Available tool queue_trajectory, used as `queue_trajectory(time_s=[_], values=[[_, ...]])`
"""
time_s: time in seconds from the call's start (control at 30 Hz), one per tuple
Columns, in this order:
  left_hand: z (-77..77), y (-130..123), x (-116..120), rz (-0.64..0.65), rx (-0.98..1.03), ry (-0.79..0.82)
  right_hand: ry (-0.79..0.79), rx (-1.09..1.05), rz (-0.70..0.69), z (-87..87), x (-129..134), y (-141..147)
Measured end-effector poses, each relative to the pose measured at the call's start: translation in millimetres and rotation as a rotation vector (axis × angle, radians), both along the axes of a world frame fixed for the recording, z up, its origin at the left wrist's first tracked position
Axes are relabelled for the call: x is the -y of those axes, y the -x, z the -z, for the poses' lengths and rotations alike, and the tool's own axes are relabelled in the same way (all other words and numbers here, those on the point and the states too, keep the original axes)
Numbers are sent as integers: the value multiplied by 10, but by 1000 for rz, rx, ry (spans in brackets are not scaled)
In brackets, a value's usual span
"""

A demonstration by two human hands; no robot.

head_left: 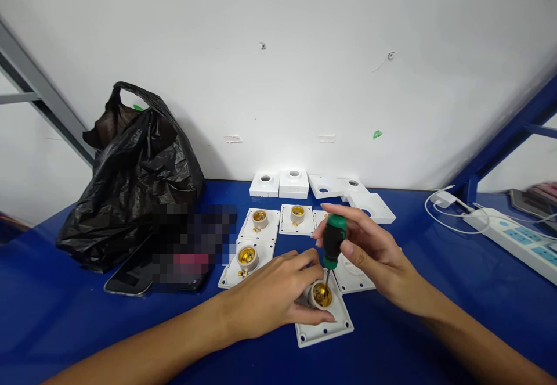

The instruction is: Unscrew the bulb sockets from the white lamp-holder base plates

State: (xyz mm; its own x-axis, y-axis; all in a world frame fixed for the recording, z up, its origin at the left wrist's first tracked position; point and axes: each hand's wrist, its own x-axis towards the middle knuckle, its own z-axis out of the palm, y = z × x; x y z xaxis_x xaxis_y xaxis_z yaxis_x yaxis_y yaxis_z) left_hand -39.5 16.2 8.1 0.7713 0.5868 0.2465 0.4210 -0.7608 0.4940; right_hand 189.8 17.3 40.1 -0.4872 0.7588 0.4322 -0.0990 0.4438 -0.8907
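My right hand (376,251) is closed around the green and black handle of a screwdriver (334,243). The shaft points down into the brass-lined cup of a lamp holder (322,295), but the tip is hard to see inside it. This lamp holder sits on a square white base plate (327,331) near the front of the table. With thumb and fingers on either side of the cup, my left hand (278,289) grips the lamp holder. To the right lies another white base plate (354,277), partly hidden by my right hand.
More lamp holders on plates (260,222) lie behind my hands. White covers (293,184) line the wall. On the left are a black plastic bag (143,170) and a phone (130,269), partly blurred out. A power strip (517,240) with cables is at the right.
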Motion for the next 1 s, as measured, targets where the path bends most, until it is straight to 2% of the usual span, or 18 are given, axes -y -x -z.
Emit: queue_trajectory(time_s=[0.07, 0.17, 0.3, 0.43, 0.53, 0.7, 0.8, 0.93, 1.0], values=[[-7, 2, 1, 0, -1, 14, 9, -11, -27, 0, 6, -7], [-4, 12, 2, 0, -20, 48, -56, -42, 34, -21, 18, -15], [41, 28, 4, 22, -8, 47, 57, 22, -59, -71, 52, -28], [74, 27, 7, -9, -28, 21, -7, 10, -10, -83, 77, -27], [54, 15, 11, -15, -57, -12, 37, 76, -28, -68, 59, -28], [13, 13, 8, -23, -105, -16, -124, 89, 119, -33, 2, -64], [26, 19, -4, -28, -135, -86, -103, 164, 131, -24, -1, -95], [44, 16, -5, -46, -155, -154, -166, 83, 224, -5, 33, -88], [42, 12, 5, -45, -180, -184, -152, 83, 218, 12, 49, -64]])
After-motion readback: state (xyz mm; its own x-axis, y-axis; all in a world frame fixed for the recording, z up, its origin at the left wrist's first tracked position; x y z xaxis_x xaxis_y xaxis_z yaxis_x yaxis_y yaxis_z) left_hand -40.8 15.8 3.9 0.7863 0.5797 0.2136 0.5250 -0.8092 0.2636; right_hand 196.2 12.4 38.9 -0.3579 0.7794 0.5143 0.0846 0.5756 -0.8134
